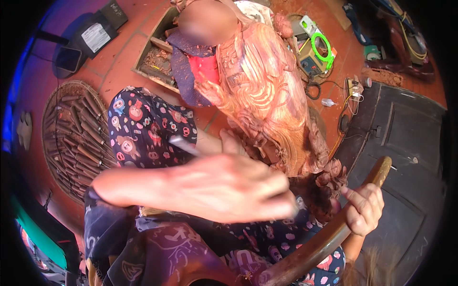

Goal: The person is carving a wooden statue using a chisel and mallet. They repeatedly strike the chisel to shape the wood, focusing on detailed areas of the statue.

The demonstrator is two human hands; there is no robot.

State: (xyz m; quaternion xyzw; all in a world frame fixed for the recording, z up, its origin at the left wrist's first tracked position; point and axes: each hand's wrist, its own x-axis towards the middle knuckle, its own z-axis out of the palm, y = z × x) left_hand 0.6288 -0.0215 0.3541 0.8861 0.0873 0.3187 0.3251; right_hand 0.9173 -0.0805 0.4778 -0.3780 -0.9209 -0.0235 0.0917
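A large reddish-brown wood carving with flowing folds lies in front of my legs. My left hand is across my lap, near the carving's lower end, with curled fingers blurred by motion. The metal blade of a chisel sticks out from behind this hand; its handle is hidden. At the right, my right hand is wrapped around a thick, curved, polished brown wooden stick. The stick slants from the upper right down toward my lap, clear of the carving.
On the left, a round woven basket holds many wooden-handled tools. A wooden tray with shavings stands behind my knee. A power box, a green ring-shaped item and cables lie beyond the carving. A dark panelled board is at right.
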